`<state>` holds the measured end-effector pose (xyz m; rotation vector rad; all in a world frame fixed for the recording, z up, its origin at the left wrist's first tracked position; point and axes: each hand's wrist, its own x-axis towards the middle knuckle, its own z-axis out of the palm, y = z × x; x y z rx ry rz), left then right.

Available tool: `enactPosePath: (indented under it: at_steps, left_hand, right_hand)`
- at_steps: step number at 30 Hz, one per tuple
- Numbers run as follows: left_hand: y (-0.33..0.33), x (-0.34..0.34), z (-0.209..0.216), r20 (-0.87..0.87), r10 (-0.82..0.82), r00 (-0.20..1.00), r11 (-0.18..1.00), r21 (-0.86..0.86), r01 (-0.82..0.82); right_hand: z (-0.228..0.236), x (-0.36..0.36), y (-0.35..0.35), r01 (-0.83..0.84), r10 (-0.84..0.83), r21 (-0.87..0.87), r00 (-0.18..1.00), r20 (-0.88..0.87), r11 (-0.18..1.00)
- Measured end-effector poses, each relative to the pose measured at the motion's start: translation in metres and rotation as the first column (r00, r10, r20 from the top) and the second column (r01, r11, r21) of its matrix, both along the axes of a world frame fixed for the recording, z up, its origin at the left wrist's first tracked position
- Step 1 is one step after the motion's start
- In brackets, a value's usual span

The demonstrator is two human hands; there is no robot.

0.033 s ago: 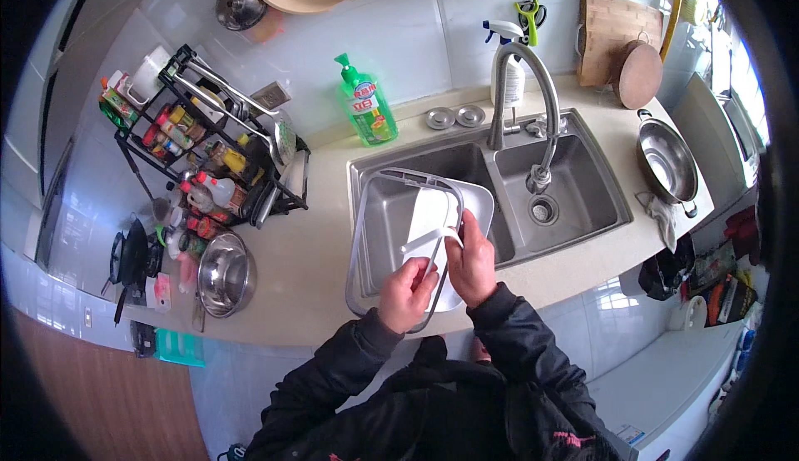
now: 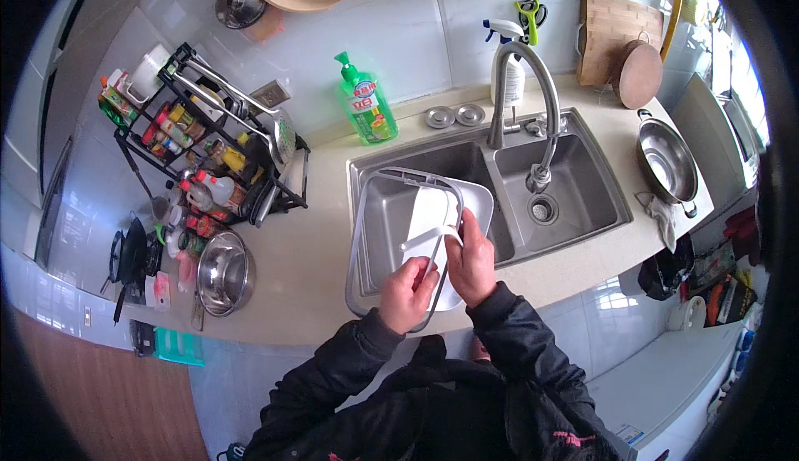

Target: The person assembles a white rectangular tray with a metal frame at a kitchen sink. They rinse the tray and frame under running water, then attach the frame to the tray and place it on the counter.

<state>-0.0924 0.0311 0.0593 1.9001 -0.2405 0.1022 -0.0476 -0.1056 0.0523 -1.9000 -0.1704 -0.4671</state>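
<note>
Over the left sink basin (image 2: 391, 249) I hold a rectangular grey frame (image 2: 358, 240), tilted, see-through inside its rim. My left hand (image 2: 405, 297) is closed, thumb and fingers pinching the frame's right side near its lower corner. Close beside it, my right hand (image 2: 473, 263) is closed around a curved white strip (image 2: 426, 238), at the frame's right edge. The strip's free end points left across the frame. Behind both hands a white tray (image 2: 478, 203) with rounded corners shows partly; my hands hide much of it.
A curved faucet (image 2: 504, 86) reaches over the right basin (image 2: 583, 203). A green pump bottle (image 2: 366, 103) stands behind the sink. To the left are a steel bowl (image 2: 225, 274) and a black rack (image 2: 179, 141) of bottles. A two-handled pan (image 2: 666, 160) sits at right.
</note>
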Motion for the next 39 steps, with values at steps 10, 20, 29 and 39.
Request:
enactPosePath:
  at_steps: [10,20,29,39]
  left_hand:
    - [0.019,-0.001,0.024,-0.103,0.034,0.994,0.997,-0.066,-0.041]
    - [0.067,0.014,0.046,-0.146,-0.137,0.98,0.835,-0.549,0.035]
    - [0.137,0.003,0.06,-0.34,-0.048,0.939,0.674,-0.705,-0.22]
    - [0.082,-0.025,-0.031,-0.548,-0.038,0.835,0.9,-0.382,-0.21]
  right_hand:
    - [-0.016,0.011,-0.011,0.109,-0.107,0.014,0.991,-0.079,0.994]
    - [-0.009,0.014,-0.018,0.032,-0.018,0.114,0.992,-0.123,0.993]
    - [-0.015,0.002,-0.037,0.007,0.003,0.04,0.968,-0.252,0.999]
    - [-0.068,-0.038,-0.087,0.219,-0.005,0.317,0.829,-0.559,0.923]
